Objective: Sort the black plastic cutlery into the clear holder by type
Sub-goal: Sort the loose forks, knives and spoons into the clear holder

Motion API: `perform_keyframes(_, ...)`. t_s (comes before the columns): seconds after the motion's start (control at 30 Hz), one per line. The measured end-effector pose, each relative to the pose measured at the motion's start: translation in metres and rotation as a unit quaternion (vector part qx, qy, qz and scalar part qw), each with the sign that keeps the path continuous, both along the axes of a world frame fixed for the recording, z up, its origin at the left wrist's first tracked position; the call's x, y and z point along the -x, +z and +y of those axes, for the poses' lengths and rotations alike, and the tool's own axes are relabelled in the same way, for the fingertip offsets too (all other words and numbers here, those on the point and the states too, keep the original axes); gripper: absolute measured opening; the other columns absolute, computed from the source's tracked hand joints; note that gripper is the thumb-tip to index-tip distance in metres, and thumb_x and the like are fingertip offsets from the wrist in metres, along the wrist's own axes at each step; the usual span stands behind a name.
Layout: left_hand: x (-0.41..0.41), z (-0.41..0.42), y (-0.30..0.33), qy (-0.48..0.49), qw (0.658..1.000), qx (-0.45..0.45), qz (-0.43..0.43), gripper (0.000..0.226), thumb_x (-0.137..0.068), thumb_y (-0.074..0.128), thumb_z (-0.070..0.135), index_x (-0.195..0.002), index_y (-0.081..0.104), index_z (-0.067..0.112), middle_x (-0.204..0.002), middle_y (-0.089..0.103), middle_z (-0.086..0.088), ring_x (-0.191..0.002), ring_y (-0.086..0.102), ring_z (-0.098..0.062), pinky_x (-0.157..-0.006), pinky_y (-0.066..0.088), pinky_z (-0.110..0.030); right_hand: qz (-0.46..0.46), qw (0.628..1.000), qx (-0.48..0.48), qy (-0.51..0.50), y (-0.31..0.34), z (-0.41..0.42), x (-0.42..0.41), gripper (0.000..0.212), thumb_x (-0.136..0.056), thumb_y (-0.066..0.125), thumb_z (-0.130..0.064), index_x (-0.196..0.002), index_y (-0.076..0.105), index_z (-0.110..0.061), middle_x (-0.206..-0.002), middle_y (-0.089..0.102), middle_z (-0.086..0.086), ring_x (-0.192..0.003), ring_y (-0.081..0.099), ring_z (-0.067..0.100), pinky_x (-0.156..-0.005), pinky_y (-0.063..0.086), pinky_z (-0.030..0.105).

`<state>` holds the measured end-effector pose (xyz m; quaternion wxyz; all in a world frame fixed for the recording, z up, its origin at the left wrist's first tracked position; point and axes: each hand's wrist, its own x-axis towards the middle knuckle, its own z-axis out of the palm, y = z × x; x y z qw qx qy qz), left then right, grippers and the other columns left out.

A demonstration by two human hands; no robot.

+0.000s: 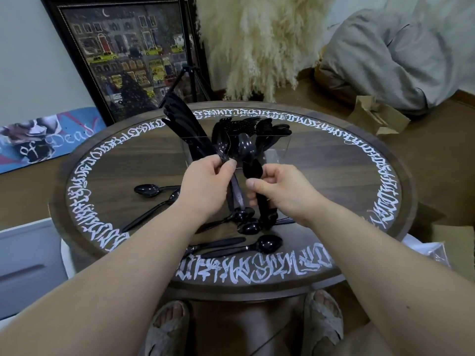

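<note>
- Nearest the person, a few loose spoons (257, 246) lie on the round wooden table (359, 155), close to its front edge; two more spoons (151, 191) lie off to the left.
- Above these the right hand (280, 191) has its fingers curled round the handles of a small bunch of spoons (253, 170), bowls up, thumb pressed across the front.
- The left hand (208, 186) pinches a fork (222, 147) between thumb and fingertips near its neck, tines up — the handle runs down behind the fingers.
- Both forearms reach in from the near edge and meet over the middle of the table, wrists level, hands nearly touching.
- Just beyond the hands stands the clear holder (277, 150), already well filled: knives (180, 116) fan out of its left part, forks and spoons crowd the middle and right.
- To do this step well, I'd keep the two kinds apart — fork in one hand, spoons in the other — and drop each handle-first into the compartment already showing its kind.
- The clear walls are hard to read, so aim by the heads sticking up.
- Lower gently; the packed pieces could snag.
</note>
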<state>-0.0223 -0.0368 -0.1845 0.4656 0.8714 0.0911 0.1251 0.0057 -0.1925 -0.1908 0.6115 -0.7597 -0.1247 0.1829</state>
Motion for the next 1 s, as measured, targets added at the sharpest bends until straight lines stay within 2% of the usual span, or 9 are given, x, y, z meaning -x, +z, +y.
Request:
perform_keyframes(0.1,-0.001,0.008,-0.002,0.01,0.999,0.027,0.023,0.031,-0.095,0.054,0.03,-0.085,0.066,0.004,-0.069,0.057,-0.015,-0.063,0.05,-0.02,-0.063,0.043,-0.033,-0.021,0.999,0.032,-0.033,-0.002,-0.003,-0.005,0.01,-0.095,0.055,-0.012,-0.094,0.058,-0.003,-0.061,0.062,0.002,-0.056,0.059,0.015,-0.062,0.05,0.028)
perform_keyframes(0.2,0.0,0.011,-0.003,0.012,0.991,0.124,0.046,0.022,-0.097,0.047,0.023,-0.08,0.06,0.015,-0.076,0.064,-0.012,-0.071,0.069,-0.02,-0.067,0.052,-0.037,-0.044,0.996,0.043,-0.066,-0.004,-0.003,-0.011,0.015,-0.097,0.049,-0.013,-0.107,0.058,-0.02,-0.052,0.053,-0.004,-0.045,0.045,0.007,-0.051,0.039,0.025)
perform_keyframes(0.27,-0.001,0.011,-0.004,0.026,0.983,0.173,0.058,0.021,-0.098,0.042,0.018,-0.081,0.053,0.014,-0.072,0.06,-0.004,-0.065,0.069,-0.017,-0.064,0.051,-0.035,-0.045,0.995,0.047,-0.071,-0.005,-0.002,-0.014,0.026,-0.097,0.047,-0.014,-0.121,0.054,-0.021,-0.048,0.05,-0.007,-0.039,0.04,0.001,-0.051,0.033,0.024)
perform_keyframes(0.4,-0.005,0.011,-0.005,0.056,0.987,0.148,0.041,0.023,-0.096,0.042,0.021,-0.074,0.043,0.015,-0.065,0.048,0.0,-0.057,0.041,-0.018,-0.057,0.034,-0.03,-0.043,0.997,0.047,-0.054,-0.002,0.004,-0.011,0.016,-0.096,0.047,-0.011,-0.102,0.06,-0.017,-0.048,0.047,-0.007,-0.038,0.036,0.001,-0.045,0.029,0.017)
perform_keyframes(0.57,0.0,0.003,-0.002,-0.002,0.995,0.098,0.031,0.019,-0.088,0.062,0.03,-0.073,0.057,0.019,-0.067,0.054,0.01,-0.065,0.048,-0.009,-0.065,0.04,-0.026,-0.041,0.998,0.034,-0.035,-0.001,0.007,-0.005,0.021,-0.094,0.052,-0.012,-0.085,0.059,0.004,-0.059,0.051,0.001,-0.045,0.043,0.011,-0.047,0.036,0.026)
perform_keyframes(0.77,0.002,-0.003,-0.004,-0.032,0.988,0.147,0.044,0.017,-0.085,0.068,0.029,-0.08,0.067,0.013,-0.07,0.063,0.008,-0.063,0.055,-0.004,-0.061,0.045,-0.018,-0.019,0.998,-0.04,-0.051,-0.002,0.012,-0.005,0.017,-0.094,0.056,-0.008,-0.089,0.072,-0.008,-0.064,0.059,0.0,-0.051,0.052,0.008,-0.051,0.048,0.021)
perform_keyframes(0.87,0.0,-0.002,-0.004,-0.006,0.992,0.123,0.043,0.022,-0.087,0.066,0.03,-0.068,0.063,0.018,-0.061,0.058,0.009,-0.059,0.049,-0.009,-0.057,0.038,-0.025,-0.022,0.999,-0.022,-0.022,-0.001,0.012,-0.001,0.032,-0.093,0.058,-0.009,-0.065,0.071,-0.019,-0.058,0.061,-0.006,-0.056,0.055,0.01,-0.061,0.048,0.027)
perform_keyframes(0.93,-0.001,-0.002,-0.003,0.001,0.995,0.094,0.043,0.028,-0.088,0.064,0.029,-0.063,0.059,0.019,-0.057,0.052,0.01,-0.056,0.044,-0.009,-0.055,0.034,-0.024,-0.022,0.999,-0.009,-0.031,-0.002,0.012,-0.002,0.033,-0.091,0.056,-0.006,-0.059,0.063,-0.01,-0.053,0.054,-0.005,-0.055,0.049,0.012,-0.062,0.046,0.031)
perform_keyframes(1.0,-0.001,-0.003,-0.003,-0.005,0.997,0.063,0.045,0.033,-0.088,0.064,0.028,-0.06,0.052,0.017,-0.052,0.045,0.01,-0.051,0.038,-0.008,-0.051,0.03,-0.023,-0.048,0.997,0.018,-0.052,-0.001,0.014,-0.004,0.017,-0.085,0.053,-0.005,-0.071,0.06,-0.003,-0.055,0.054,-0.004,-0.057,0.048,0.016,-0.061,0.042,0.035)
